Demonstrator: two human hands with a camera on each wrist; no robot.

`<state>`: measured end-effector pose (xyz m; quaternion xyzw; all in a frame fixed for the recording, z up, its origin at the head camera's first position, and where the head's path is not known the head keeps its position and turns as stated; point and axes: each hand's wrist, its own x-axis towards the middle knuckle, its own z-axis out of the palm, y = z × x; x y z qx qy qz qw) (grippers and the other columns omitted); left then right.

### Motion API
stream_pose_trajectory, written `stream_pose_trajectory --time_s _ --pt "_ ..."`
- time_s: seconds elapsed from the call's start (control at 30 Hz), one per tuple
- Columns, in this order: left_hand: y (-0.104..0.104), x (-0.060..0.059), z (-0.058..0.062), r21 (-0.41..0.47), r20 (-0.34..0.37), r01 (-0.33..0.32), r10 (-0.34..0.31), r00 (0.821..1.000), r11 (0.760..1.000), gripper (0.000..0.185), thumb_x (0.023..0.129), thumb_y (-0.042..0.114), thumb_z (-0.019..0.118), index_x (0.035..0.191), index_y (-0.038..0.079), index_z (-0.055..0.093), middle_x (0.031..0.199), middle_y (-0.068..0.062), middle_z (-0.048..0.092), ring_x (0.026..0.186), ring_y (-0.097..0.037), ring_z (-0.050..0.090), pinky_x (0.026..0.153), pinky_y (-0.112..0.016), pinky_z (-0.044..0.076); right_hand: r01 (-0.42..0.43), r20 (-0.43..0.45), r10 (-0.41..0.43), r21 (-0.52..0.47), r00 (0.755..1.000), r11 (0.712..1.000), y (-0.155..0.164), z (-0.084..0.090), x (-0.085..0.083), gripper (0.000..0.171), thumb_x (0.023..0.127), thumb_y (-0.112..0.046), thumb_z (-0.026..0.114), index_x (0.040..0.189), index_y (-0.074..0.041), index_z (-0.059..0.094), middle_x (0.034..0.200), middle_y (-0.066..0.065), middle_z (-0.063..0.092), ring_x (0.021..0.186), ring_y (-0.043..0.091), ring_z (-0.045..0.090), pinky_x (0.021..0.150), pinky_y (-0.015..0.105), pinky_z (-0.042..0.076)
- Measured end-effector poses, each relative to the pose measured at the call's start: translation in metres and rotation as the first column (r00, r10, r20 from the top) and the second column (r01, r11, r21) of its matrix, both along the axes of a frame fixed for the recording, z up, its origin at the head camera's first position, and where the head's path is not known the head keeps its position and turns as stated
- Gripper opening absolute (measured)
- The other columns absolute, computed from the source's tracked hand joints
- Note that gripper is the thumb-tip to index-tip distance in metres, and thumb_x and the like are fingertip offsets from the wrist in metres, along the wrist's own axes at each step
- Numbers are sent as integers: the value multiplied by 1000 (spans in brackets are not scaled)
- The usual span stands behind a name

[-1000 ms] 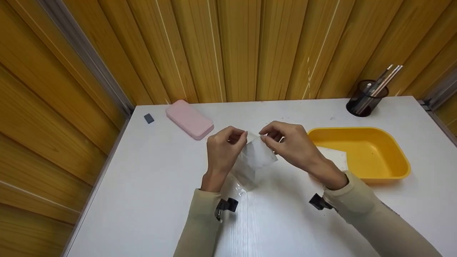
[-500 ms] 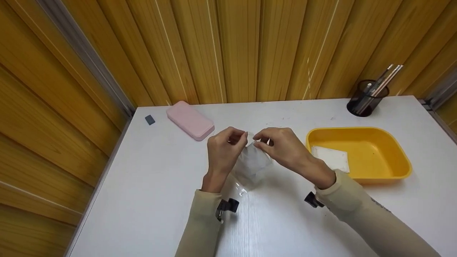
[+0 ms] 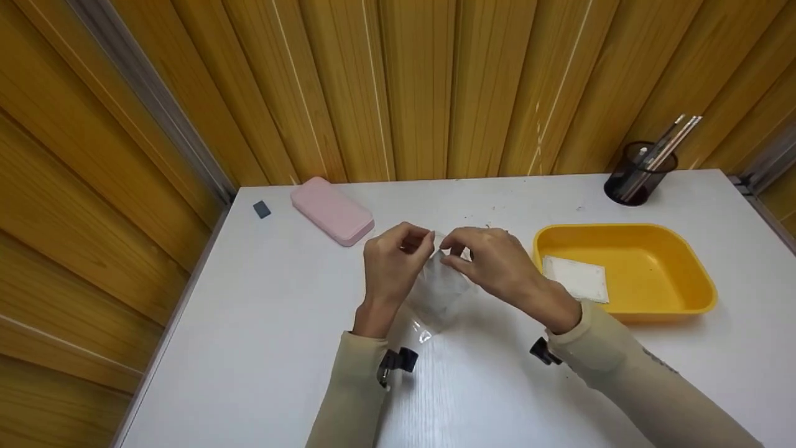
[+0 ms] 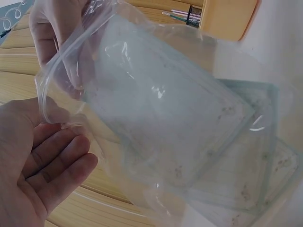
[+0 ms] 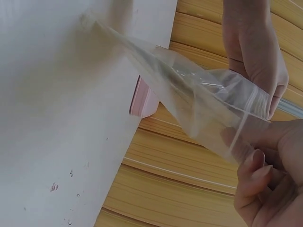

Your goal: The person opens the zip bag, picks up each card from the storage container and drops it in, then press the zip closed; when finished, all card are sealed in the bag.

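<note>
I hold a clear zip bag (image 3: 439, 294) above the white table (image 3: 261, 323), its mouth upward and its lower end hanging near the tabletop. My left hand (image 3: 424, 241) pinches the bag's top edge on the left, and my right hand (image 3: 453, 251) pinches the same edge right beside it. In the left wrist view the bag (image 4: 165, 109) holds flat whitish pads (image 4: 189, 137) with pale green borders. The right wrist view shows the bag (image 5: 189, 94) stretched between my right hand (image 5: 258, 163) and my left hand (image 5: 255, 52), with its zip strip at the fingers.
A yellow tray (image 3: 678, 249) at the right holds one white pad (image 3: 575, 277). A pink case (image 3: 332, 210) and a small grey block (image 3: 262, 210) lie at the back left. A black pen cup (image 3: 639, 169) stands at the back right against the wooden wall.
My right hand has slid left along the bag's top edge until it is beside my left hand. The white pad in the tray is now uncovered.
</note>
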<state>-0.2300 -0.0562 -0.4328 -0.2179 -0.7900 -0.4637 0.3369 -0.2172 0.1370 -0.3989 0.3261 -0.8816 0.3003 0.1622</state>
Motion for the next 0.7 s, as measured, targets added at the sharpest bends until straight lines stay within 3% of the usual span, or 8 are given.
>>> stream_pose_trajectory --time_s 0.17,0.43,0.57,0.7 --pt "-3 0 2 5 -3 -11 11 1000 1000 6 88 -1 81 84 2 77 75 -5 75 62 -13 69 59 -26 59 -15 -93 14 -9 996 1000 0 -6 -1 16 86 -10 89 94 -6 76 86 2 76 73 21 72 62 38 58" --pt "-6 -1 1 11 22 -13 12 1000 1000 4 90 1 81 86 2 78 77 -5 76 64 -13 69 62 -25 60 -92 -117 72 -174 990 980 20 4 -3 11 88 -5 87 95 -8 79 86 -3 75 67 10 59 60 23 48" --pt "-6 -1 1 25 17 -12 11 1000 1000 5 90 1 81 86 1 78 77 -6 76 63 -14 69 61 -26 60 -54 -97 34 -206 995 977 39 12 -2 11 89 -5 86 98 -8 80 89 -3 75 67 9 59 62 16 47" --pt "-7 -2 -1 37 4 0 -1 1000 999 6 89 0 81 84 1 78 75 -6 75 63 -15 70 61 -27 60 48 -7 -51 -210 999 976 61 17 0 14 90 -5 85 102 -8 80 94 -4 76 75 11 62 67 14 50"
